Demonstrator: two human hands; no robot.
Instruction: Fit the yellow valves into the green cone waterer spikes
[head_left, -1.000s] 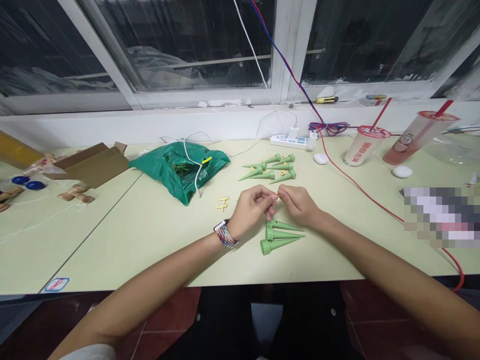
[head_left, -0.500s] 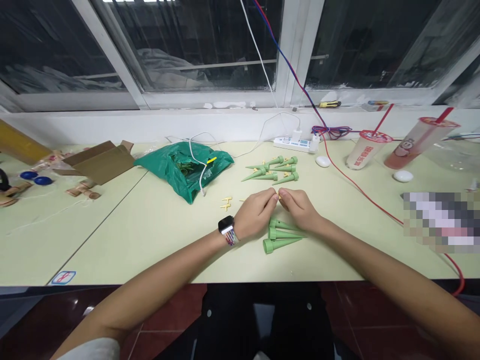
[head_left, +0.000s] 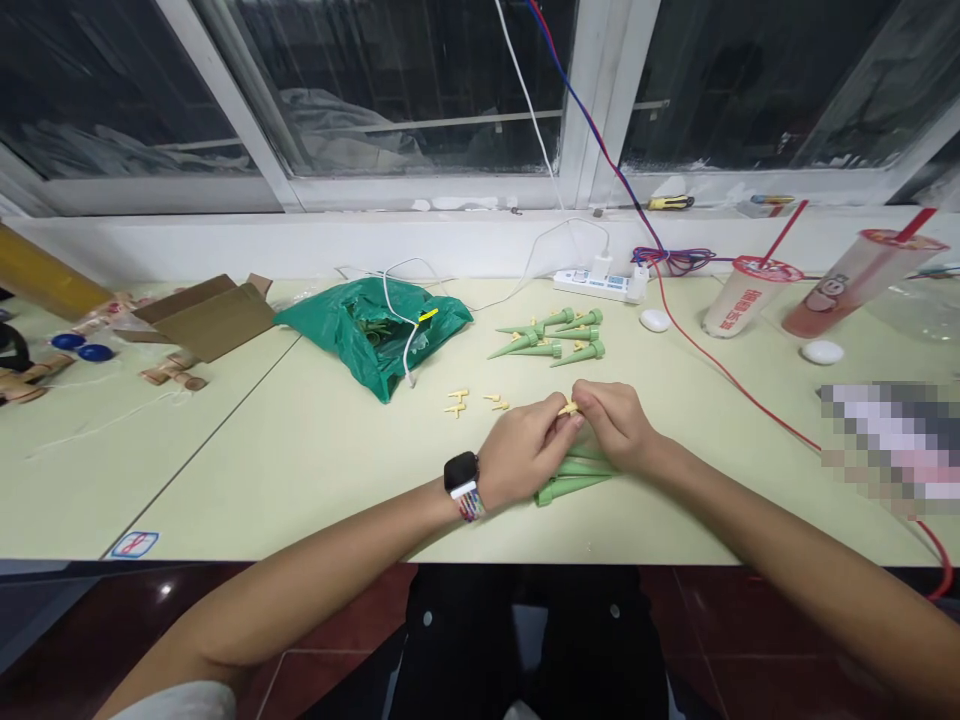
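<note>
Pinching a small yellow piece (head_left: 568, 408) with the fingertips, my left hand (head_left: 525, 458) and right hand (head_left: 619, 425) meet over the counter (head_left: 337, 450), between its front and back edges. Whether the piece is 1 part or 2, my fingers hide. The step in hand looks like fingertip work on it; the next move, I judge, calls for a light, steady grip. Under my hands, partly covered, green spikes (head_left: 574, 487) lie toward the front edge. Left of my hands sit loose yellow pieces (head_left: 491, 398). Toward the back edge lie green cones (head_left: 544, 351), with an open green bag (head_left: 375, 380) left of them.
</note>
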